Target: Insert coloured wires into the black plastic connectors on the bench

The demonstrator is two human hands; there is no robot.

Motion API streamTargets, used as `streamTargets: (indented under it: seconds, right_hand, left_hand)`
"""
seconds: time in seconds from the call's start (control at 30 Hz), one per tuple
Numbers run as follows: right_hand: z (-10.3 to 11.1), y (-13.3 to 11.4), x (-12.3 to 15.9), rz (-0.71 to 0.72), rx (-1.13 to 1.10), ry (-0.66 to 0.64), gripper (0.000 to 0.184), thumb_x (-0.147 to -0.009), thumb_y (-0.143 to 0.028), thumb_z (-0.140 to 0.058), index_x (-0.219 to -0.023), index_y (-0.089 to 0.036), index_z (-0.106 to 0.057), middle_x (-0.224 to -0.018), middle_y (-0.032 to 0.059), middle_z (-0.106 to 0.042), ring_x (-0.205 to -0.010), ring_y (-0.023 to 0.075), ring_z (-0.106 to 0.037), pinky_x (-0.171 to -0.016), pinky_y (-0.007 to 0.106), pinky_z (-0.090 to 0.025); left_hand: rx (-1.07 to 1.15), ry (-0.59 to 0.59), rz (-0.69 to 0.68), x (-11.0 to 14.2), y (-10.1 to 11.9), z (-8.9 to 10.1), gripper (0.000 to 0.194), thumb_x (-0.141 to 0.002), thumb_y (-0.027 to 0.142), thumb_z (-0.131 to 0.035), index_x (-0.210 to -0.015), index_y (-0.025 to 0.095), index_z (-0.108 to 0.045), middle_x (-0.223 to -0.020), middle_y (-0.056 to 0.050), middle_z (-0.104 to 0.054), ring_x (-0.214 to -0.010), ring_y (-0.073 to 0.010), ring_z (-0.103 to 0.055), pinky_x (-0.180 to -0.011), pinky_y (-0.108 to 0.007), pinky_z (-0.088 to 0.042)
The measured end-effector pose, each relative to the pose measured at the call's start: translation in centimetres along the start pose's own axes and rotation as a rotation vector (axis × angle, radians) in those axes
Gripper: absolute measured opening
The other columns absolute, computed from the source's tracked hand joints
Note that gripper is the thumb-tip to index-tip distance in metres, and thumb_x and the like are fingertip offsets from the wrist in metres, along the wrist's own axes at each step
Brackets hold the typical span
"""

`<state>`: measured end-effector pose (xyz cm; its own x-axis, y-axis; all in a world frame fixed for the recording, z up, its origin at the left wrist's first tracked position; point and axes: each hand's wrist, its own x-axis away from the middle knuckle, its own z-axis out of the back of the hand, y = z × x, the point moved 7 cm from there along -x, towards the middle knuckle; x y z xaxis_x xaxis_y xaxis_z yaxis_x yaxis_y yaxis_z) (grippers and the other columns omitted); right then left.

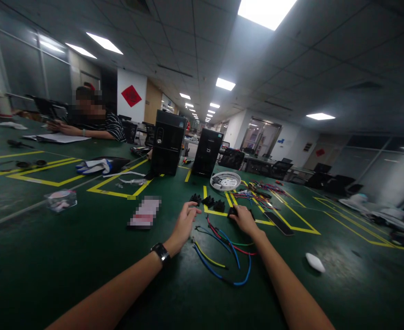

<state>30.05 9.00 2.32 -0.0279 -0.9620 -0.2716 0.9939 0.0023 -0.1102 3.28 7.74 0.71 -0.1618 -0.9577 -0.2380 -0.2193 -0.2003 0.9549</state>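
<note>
My left hand (184, 223), a dark watch on its wrist, hovers or rests just left of several small black toothed parts (208, 201); its fingers are stretched out and hold nothing. To the right, my right hand (245, 221) is curled over a black part (231, 211) that shows on both sides of the fingers; its exact kind is hidden. Between my forearms lie several loose wires (218, 275) in blue, yellow, red and green. A dark flat slab like a phone (279, 223) lies right of my right hand.
Two black computer towers (169, 146) stand at the back, near a white round basket (225, 181) and a wire bundle (265, 192). Gloves (98, 167), a plastic bag (61, 200) and a blurred pink item (145, 212) lie left. A white object (315, 262) sits right. A person (95, 114) sits far left.
</note>
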Motion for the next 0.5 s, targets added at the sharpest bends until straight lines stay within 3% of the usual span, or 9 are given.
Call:
streamTargets:
  seconds: [0.13,0.27,0.33,0.5]
  right_hand:
    - [-0.3,0.7,-0.4,-0.021,0.050,0.034,0.052,-0.090,-0.039,-0.049,-0.136,-0.016,-0.044,-0.137,0.0164,-0.048,-0.128,0.0292,-0.039,-0.101,0.043,-0.033]
    - [0.0,3.8,-0.4,-0.205,0.098,0.080,0.050,-0.095,-0.038,-0.032,-0.140,-0.016,-0.039,-0.145,0.0151,-0.038,-0.134,0.0288,-0.031,-0.105,0.046,-0.028]
    - [-0.3,5.6,-0.1,-0.273,0.091,0.037,0.049,-0.092,-0.032,-0.039,-0.137,-0.013,-0.043,-0.142,0.0176,-0.041,-0.131,0.0291,-0.038,-0.104,0.044,-0.031]
    - [-0.1,7.2,1.0,-0.263,0.043,0.027,0.048,-0.076,-0.013,-0.055,-0.123,-0.014,-0.054,-0.121,0.0150,-0.055,-0.108,0.0233,-0.057,-0.090,0.032,-0.043]
  left_hand:
    - [-0.023,0.058,-0.021,-0.2,0.2,0.7,0.026,-0.090,0.035,-0.042,-0.108,0.019,-0.053,-0.095,-0.007,-0.065,-0.090,-0.0175,-0.056,-0.079,-0.029,-0.041]
    - [-0.020,0.089,-0.042,-0.4,0.6,1.2,0.027,-0.091,0.038,-0.039,-0.107,0.019,-0.052,-0.094,-0.007,-0.064,-0.088,-0.0174,-0.055,-0.076,-0.028,-0.041]
    - [-0.013,0.091,-0.040,-0.4,0.7,1.3,0.028,-0.091,0.038,-0.039,-0.106,0.019,-0.053,-0.092,-0.007,-0.064,-0.086,-0.0170,-0.055,-0.075,-0.028,-0.042]
    - [-0.012,0.073,-0.044,-0.5,0.5,1.2,0.025,-0.089,0.037,-0.043,-0.105,0.019,-0.052,-0.089,-0.006,-0.064,-0.082,-0.0162,-0.055,-0.072,-0.027,-0.042]
